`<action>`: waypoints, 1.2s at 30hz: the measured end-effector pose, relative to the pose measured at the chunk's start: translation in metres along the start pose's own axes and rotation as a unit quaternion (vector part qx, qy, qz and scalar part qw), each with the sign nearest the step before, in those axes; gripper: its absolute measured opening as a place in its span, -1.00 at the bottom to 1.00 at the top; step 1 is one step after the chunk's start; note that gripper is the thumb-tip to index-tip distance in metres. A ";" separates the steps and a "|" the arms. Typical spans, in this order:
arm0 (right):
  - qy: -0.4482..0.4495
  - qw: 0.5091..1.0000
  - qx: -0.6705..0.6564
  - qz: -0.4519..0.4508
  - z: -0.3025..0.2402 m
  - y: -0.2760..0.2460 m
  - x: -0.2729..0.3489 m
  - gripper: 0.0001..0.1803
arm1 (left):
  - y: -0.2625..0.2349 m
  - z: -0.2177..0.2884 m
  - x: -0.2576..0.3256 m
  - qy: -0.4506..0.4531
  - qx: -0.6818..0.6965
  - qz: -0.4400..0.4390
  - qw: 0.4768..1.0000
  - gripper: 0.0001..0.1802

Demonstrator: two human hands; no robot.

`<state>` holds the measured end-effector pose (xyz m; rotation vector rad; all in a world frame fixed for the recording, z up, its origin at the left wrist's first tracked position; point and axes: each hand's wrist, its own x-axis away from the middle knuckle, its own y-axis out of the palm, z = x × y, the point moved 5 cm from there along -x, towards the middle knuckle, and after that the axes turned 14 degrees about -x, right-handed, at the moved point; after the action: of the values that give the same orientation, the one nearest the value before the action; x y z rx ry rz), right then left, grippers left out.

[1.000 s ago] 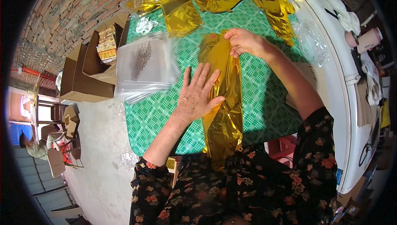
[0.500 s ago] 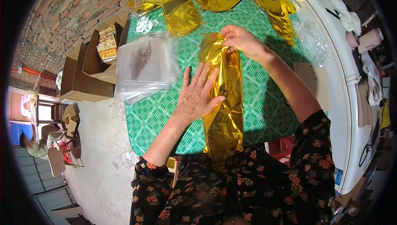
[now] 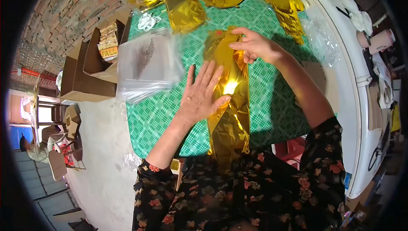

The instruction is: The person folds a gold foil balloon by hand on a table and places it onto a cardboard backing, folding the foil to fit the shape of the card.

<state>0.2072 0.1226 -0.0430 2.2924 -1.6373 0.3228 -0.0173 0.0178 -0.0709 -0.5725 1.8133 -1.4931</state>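
A flat gold foil balloon (image 3: 229, 133), long and narrow, lies folded lengthwise on the green checked tablecloth (image 3: 276, 120). Its near end hangs over the table edge against my shirt. My left hand (image 3: 199, 97) is open and flat, its fingers and thumb spread along the foil's left side. Over the far right part of the foil is my right hand (image 3: 257, 47), fingers apart and not closed on anything; whether its fingertips touch the foil I cannot tell. A bright glint shows on the foil beside my left thumb.
More gold foil balloons (image 3: 187, 12) lie along the table's far edge. A stack of clear plastic bags (image 3: 144, 67) sits at left, near cardboard boxes (image 3: 87, 80). White string (image 3: 148, 21) lies behind. A white appliance (image 3: 344, 61) borders the right. Another person (image 3: 36, 150) sits far left.
My right hand has let go of the foil's far right edge, and its fingers have spread. The foil there lies flatter. My left hand has stayed nearly in place.
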 end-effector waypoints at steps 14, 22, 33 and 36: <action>0.050 0.996 -0.071 -0.016 0.030 0.018 0.036 -0.27 | 0.000 -0.001 0.000 0.001 0.005 0.003 1.000 0.03; 0.016 0.998 -0.047 -0.032 0.019 0.021 0.033 -0.31 | -0.001 0.000 0.000 -0.001 -0.009 -0.015 1.000 0.03; 0.061 0.976 -0.202 -0.048 0.031 -0.005 0.001 -0.46 | 0.000 0.000 -0.001 0.001 -0.014 -0.001 1.000 -0.01; 0.061 0.973 -0.212 -0.059 0.029 -0.002 -0.004 -0.40 | -0.001 0.000 -0.001 0.001 -0.010 -0.003 1.000 0.00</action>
<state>0.2079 0.1153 -0.0718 1.9911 -1.3487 0.0721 -0.0167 0.0185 -0.0699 -0.5870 1.8304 -1.4819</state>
